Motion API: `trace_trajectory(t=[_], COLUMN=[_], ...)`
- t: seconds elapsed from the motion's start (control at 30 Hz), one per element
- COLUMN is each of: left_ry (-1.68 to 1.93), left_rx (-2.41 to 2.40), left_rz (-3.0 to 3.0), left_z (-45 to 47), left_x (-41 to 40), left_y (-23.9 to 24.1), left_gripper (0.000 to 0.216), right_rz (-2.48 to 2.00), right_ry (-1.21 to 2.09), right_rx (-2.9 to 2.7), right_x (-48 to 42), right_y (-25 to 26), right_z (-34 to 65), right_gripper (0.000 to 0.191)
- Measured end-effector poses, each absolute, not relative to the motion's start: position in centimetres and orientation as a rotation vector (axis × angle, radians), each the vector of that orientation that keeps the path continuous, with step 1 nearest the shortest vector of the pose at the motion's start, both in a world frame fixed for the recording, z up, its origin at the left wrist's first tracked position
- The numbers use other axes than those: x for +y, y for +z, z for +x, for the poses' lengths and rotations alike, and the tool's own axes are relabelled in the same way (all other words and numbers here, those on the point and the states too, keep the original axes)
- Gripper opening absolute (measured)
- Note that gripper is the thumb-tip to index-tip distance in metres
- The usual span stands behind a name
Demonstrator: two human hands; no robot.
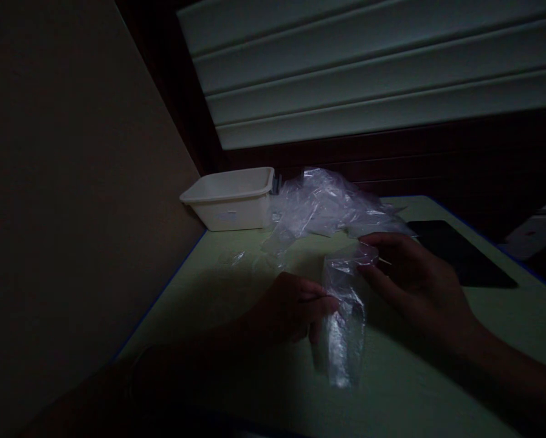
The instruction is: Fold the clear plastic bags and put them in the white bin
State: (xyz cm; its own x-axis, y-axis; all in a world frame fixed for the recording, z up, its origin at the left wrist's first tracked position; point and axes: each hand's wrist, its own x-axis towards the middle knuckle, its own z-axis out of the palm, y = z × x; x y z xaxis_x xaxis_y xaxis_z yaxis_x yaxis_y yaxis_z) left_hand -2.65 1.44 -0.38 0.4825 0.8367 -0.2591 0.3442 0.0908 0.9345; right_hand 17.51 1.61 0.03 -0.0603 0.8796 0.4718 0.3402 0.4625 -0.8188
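In dim light, a small clear plastic bag (343, 328) hangs upright between both hands over the pale green table (236, 267). My left hand (291, 307) pinches the bag's left edge, fingers closed, with a thin stick-like thing at its fingertips. My right hand (410, 277) grips the bag's top right edge between thumb and fingers. Behind them lies a heap of clear plastic bags (328, 204).
A white plastic tub (231, 198) stands at the table's back left by the wall. A dark flat rectangle (459, 252) lies at the right. The table has a blue edge; window blinds (373, 67) hang behind.
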Motion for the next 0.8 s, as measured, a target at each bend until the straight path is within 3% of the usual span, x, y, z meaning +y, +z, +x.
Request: trace_trajectory(t=[0.33,0.53,0.7,0.8], left_ry=[0.457,0.504,0.663,0.710], left_rx=[1.026,1.052,1.079,1.063], left_rz=[1.396,1.332,1.279,1.266], left_z=[-2.8,-2.7,-2.9,-3.1], left_x=[1.7,1.7,2.0,2.2], left_y=[0.1,-0.3,-0.9,-1.0], left_gripper=[0.031,0.026,0.016,0.024], right_rz=[-0.917,-0.608,-0.490,-0.437], right_ry=[0.129,0.119,0.070,0.054], right_rx=[-1.994,-2.159,-2.359,-2.402], right_x=[0.9,0.3,0.0,0.1], right_y=[0.0,0.7,0.3,-0.2], right_z=[18.3,18.3,18.7,18.9], right_gripper=[0.022,0.034,0.033,0.034])
